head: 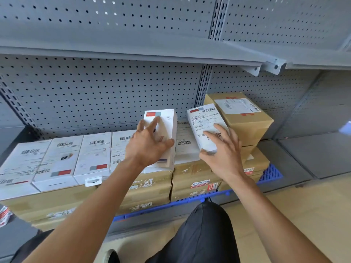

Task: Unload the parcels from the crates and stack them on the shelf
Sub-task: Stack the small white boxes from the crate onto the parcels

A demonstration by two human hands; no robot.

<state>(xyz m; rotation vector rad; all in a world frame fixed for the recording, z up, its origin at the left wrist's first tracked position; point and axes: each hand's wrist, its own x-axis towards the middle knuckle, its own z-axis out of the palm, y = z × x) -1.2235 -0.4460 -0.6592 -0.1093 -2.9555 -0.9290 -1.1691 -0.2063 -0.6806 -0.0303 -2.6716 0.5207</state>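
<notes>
Parcels: two white boxes are in my hands, above the stacked row on the grey shelf (133,56). My left hand (147,144) grasps a white parcel with a red-and-grey mark (165,128), thumb curled round its right edge and fingers spread over its top face. My right hand (221,149) grasps a second white parcel with a printed label (206,124), thumb at its near end and fingers laid on the label; this parcel is tilted. Between the two lies another white box (185,143). To the left, a row of white boxes (62,158) rests on brown cartons (148,185). A brown labelled carton (241,116) stands just right of my right hand. A blue pallet (269,175) carries the cartons.
</notes>
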